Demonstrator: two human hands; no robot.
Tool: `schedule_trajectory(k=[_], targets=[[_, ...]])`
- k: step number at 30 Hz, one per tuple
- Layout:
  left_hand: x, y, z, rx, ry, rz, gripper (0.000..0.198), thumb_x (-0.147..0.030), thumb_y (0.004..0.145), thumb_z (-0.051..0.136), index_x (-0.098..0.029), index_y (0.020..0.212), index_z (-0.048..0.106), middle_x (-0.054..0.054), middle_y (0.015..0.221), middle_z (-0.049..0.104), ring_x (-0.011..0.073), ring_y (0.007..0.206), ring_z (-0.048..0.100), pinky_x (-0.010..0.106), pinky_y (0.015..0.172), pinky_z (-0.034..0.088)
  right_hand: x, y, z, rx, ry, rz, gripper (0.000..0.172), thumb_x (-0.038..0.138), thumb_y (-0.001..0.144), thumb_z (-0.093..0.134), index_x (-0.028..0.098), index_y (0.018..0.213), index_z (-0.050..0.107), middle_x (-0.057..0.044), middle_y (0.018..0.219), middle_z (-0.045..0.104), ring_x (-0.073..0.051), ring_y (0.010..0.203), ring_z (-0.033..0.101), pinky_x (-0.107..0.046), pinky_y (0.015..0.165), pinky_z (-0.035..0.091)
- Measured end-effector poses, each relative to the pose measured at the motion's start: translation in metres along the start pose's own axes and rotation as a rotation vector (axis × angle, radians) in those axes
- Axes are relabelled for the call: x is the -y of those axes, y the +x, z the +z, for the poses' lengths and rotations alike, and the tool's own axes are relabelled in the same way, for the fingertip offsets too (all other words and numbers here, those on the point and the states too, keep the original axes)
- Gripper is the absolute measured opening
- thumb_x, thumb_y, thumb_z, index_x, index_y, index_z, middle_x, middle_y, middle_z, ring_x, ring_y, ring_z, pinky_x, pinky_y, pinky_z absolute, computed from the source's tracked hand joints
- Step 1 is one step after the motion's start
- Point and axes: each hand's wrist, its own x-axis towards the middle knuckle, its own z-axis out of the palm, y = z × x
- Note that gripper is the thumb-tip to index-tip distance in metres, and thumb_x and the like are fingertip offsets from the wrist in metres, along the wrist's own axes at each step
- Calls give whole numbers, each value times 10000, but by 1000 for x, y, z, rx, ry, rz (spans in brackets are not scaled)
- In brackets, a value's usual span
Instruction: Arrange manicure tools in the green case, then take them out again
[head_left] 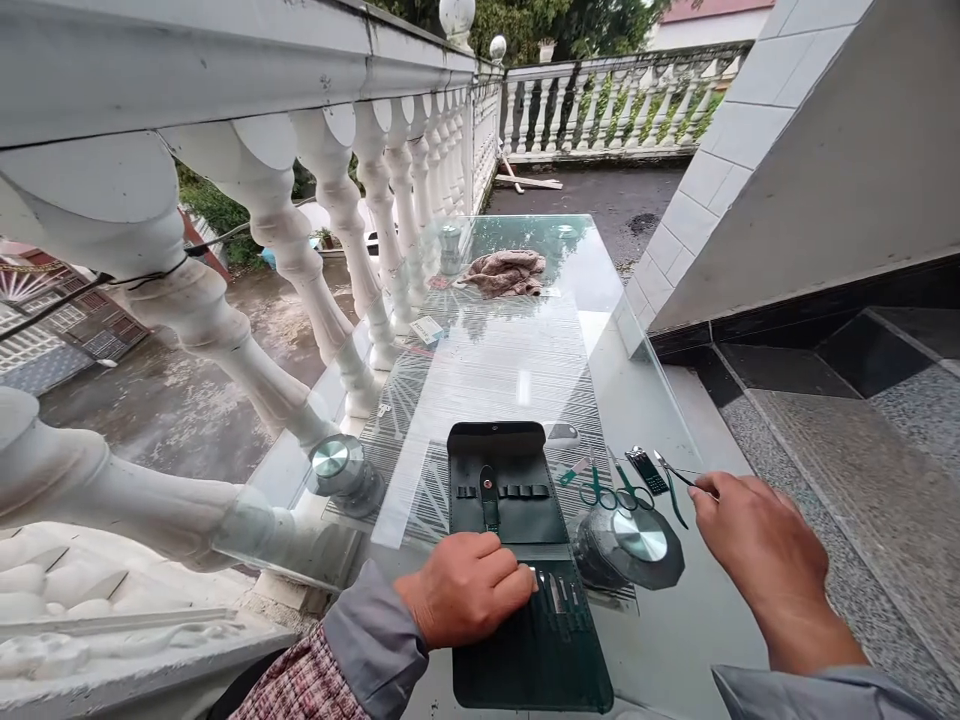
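A dark green manicure case [517,660] lies unfolded on the glass table, with several slim metal tools [559,595] in its lower slots. My left hand [469,590] rests closed over the case's middle, fingertips at the leftmost slot; whatever they pinch is hidden. At the table's right side my right hand [761,545] is closed, thumb and forefinger pinching a handle of the cuticle nippers [679,495]. Left of the nippers lie a nail clipper [646,470] and two green-handled scissors, one pair [634,497] beside the other [598,495]. A small green-ended tool [574,472] is nearby.
The glass tabletop [517,350] stands on round metal-capped legs, one cap [639,535] near my right hand. A crumpled brown cloth [504,272] and a small card [427,330] lie farther off. A white balustrade [330,190] runs along the left; stone steps [862,470] rise at right.
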Motion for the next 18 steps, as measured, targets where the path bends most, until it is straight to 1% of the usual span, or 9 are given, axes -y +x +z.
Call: schedule_trajectory(k=[2, 4, 7, 9, 11, 13, 14, 16, 18], targets=[[0, 0, 0, 0, -27, -20, 263, -178, 921, 408, -200, 686, 525, -5, 573, 454, 127, 527, 401, 286, 454, 269, -1, 1, 2, 29, -9, 20, 284, 379, 777, 387, 239, 705, 623, -126, 788, 584, -261, 690, 509, -336, 462, 321], [-1, 0, 0, 1, -31, -16, 274, -175, 922, 398, -201, 684, 530, -3, 571, 460, 127, 526, 405, 282, 459, 279, -3, 4, 3, 17, -14, 30, 280, 374, 775, 385, 234, 661, 599, -119, 748, 562, -252, 661, 507, -319, 441, 293], [-2, 1, -1, -11, -32, -33, 296, -204, 933, 386, -197, 684, 545, 1, 564, 482, 128, 522, 412, 274, 468, 292, -2, 8, -1, 8, 13, 71, 256, 358, 778, 384, 224, 672, 576, -113, 712, 558, -239, 618, 500, -316, 439, 286], [-3, 3, -2, -43, -86, -101, 283, -233, 936, 393, -189, 718, 568, 7, 584, 521, 126, 531, 430, 264, 485, 311, 4, 8, -7, 21, 73, 127, 242, 370, 786, 378, 226, 711, 558, -103, 698, 571, -230, 587, 496, -321, 446, 301], [-4, 5, -4, -111, -203, -212, 254, -248, 932, 414, -179, 760, 586, 13, 616, 564, 124, 554, 461, 250, 518, 341, 18, 1, -13, -14, 179, 132, 240, 406, 795, 378, 232, 755, 539, -84, 702, 588, -225, 589, 509, -331, 474, 343], [-4, 8, -5, -186, -356, -347, 229, -253, 922, 446, -177, 770, 600, 14, 647, 601, 121, 589, 501, 236, 564, 372, 41, -13, -18, -144, 341, 6, 260, 438, 811, 383, 228, 802, 536, -71, 756, 609, -218, 651, 548, -338, 554, 404], [-4, 10, -6, -214, -433, -421, 214, -258, 913, 468, -178, 771, 607, 13, 665, 617, 120, 610, 521, 230, 585, 384, 54, -23, -19, -171, 416, -93, 267, 440, 831, 378, 226, 809, 536, -62, 759, 613, -208, 663, 559, -329, 581, 421], [-5, 15, -8, -218, -580, -561, 171, -270, 882, 519, -183, 780, 626, 8, 701, 642, 120, 640, 551, 223, 614, 398, 80, -42, -18, -158, 513, -317, 231, 396, 873, 386, 225, 812, 528, -43, 752, 609, -180, 671, 567, -301, 614, 436], [-5, 19, -9, -166, -722, -667, 139, -278, 844, 557, -183, 783, 638, 0, 705, 642, 118, 636, 551, 216, 603, 396, 101, -57, -17, -107, 595, -511, 170, 311, 898, 395, 224, 827, 523, -28, 746, 599, -155, 676, 571, -273, 630, 446]])
